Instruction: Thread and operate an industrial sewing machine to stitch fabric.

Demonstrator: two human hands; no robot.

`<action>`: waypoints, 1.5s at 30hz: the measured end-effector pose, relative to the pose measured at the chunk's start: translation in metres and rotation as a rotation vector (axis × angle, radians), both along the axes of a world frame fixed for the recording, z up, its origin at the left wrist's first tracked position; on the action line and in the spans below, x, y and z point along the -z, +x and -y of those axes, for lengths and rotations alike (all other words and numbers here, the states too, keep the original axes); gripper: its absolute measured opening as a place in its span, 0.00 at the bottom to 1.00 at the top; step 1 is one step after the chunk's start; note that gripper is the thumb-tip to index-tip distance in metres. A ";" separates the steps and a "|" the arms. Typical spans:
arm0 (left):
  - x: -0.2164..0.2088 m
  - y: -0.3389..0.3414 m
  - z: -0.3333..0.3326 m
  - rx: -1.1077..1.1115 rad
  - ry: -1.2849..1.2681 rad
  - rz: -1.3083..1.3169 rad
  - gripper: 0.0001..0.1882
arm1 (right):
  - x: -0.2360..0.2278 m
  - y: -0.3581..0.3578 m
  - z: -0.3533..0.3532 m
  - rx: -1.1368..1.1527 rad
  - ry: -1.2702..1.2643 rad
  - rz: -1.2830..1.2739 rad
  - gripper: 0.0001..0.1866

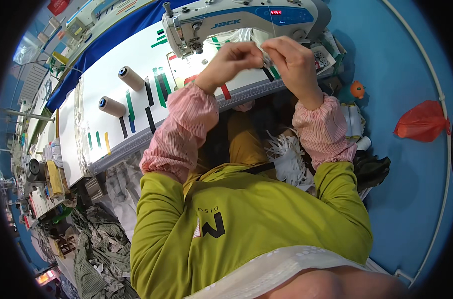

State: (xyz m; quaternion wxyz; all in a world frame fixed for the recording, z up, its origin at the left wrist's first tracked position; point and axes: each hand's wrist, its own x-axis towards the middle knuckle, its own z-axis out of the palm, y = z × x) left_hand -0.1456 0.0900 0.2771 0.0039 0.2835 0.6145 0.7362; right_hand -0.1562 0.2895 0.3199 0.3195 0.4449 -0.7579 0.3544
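My left hand (pixel 232 61) and my right hand (pixel 292 64) are raised close together in front of the sewing machine (pixel 236 22). Both have their fingers pinched. Between them, at the right fingertips, shows a small silvery piece (pixel 267 61), mostly covered by the fingers; its kind is hard to make out. What the left fingertips pinch is hidden. Below the hands runs the front edge of the white sewing table (pixel 107 89), with a ruler strip (pixel 241 97) along it.
Two beige thread cones (pixel 131 78) (pixel 112 106) stand at the left of the table among coloured tape strips. An open tray (pixel 322 59) of small parts lies right of the machine. White fabric strips (pixel 288 162) hang below; a red bag (pixel 422 121) is on the blue wall.
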 end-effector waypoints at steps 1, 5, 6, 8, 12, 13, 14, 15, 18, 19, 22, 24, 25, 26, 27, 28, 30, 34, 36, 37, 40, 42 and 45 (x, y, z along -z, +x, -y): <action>-0.003 -0.002 0.004 -0.111 -0.106 -0.012 0.03 | -0.003 -0.002 0.003 -0.028 -0.022 -0.020 0.06; -0.002 -0.009 0.036 -0.195 0.087 -0.020 0.04 | 0.005 -0.012 0.028 -0.044 -0.032 -0.039 0.06; -0.002 -0.008 0.035 -0.193 0.084 -0.021 0.04 | 0.008 -0.013 0.035 -0.077 -0.062 -0.022 0.06; -0.003 -0.005 0.034 -0.095 0.396 0.038 0.05 | 0.010 -0.019 0.046 -0.121 -0.084 -0.005 0.08; -0.018 -0.002 0.056 -0.039 0.226 -0.084 0.06 | 0.002 -0.031 0.066 -0.189 -0.108 -0.067 0.09; -0.025 -0.002 0.064 -0.097 0.098 -0.140 0.06 | -0.001 -0.033 0.069 -0.179 -0.100 -0.115 0.09; -0.031 0.000 0.071 -0.160 -0.023 -0.145 0.06 | -0.004 -0.034 0.070 -0.171 -0.091 -0.163 0.08; -0.037 0.001 0.074 -0.223 -0.144 -0.149 0.06 | -0.007 -0.036 0.070 -0.170 -0.092 -0.165 0.08; -0.051 0.000 0.079 -0.290 -0.349 -0.264 0.06 | -0.015 -0.038 0.069 -0.175 -0.102 -0.205 0.07; -0.052 0.000 0.080 -0.294 -0.350 -0.265 0.06 | -0.018 -0.036 0.068 -0.163 -0.108 -0.193 0.07; -0.052 -0.008 0.080 -0.336 -0.093 -0.164 0.04 | -0.019 -0.034 0.066 -0.134 -0.124 -0.163 0.07; -0.054 -0.019 0.065 -0.257 0.099 -0.161 0.04 | -0.020 -0.038 0.063 -0.116 -0.131 -0.144 0.08; -0.055 -0.024 0.057 -0.174 0.291 -0.152 0.04 | -0.023 -0.044 0.060 -0.150 -0.130 -0.107 0.08; -0.057 -0.028 0.047 -0.132 0.350 -0.128 0.04 | -0.023 -0.050 0.054 -0.174 -0.126 -0.067 0.08; -0.062 -0.029 0.038 -0.132 0.352 -0.130 0.04 | -0.030 -0.053 0.049 -0.175 -0.124 -0.070 0.08; -0.067 -0.030 0.029 -0.114 0.222 -0.161 0.05 | -0.040 -0.056 0.042 -0.146 -0.113 -0.136 0.07; -0.078 -0.036 0.022 -0.085 -0.028 -0.241 0.06 | -0.055 -0.060 0.030 -0.084 -0.108 -0.249 0.06; -0.075 -0.060 0.020 -0.205 -0.036 -0.237 0.08 | -0.060 -0.055 0.009 -0.012 -0.084 -0.209 0.05; -0.070 -0.067 0.004 -0.172 0.100 -0.179 0.09 | -0.049 -0.062 0.006 -0.018 -0.068 -0.180 0.05; -0.068 -0.070 -0.003 -0.145 0.232 -0.116 0.09 | -0.044 -0.066 0.005 -0.031 -0.054 -0.147 0.06; -0.070 -0.078 -0.020 0.025 0.286 -0.108 0.09 | -0.050 -0.081 -0.004 0.002 -0.067 -0.206 0.06; -0.070 -0.084 -0.020 -0.085 0.073 -0.180 0.10 | -0.060 -0.081 -0.008 0.015 -0.068 -0.221 0.06; -0.073 -0.099 -0.014 -0.295 0.061 -0.159 0.10 | -0.067 -0.083 -0.015 0.123 -0.006 -0.127 0.06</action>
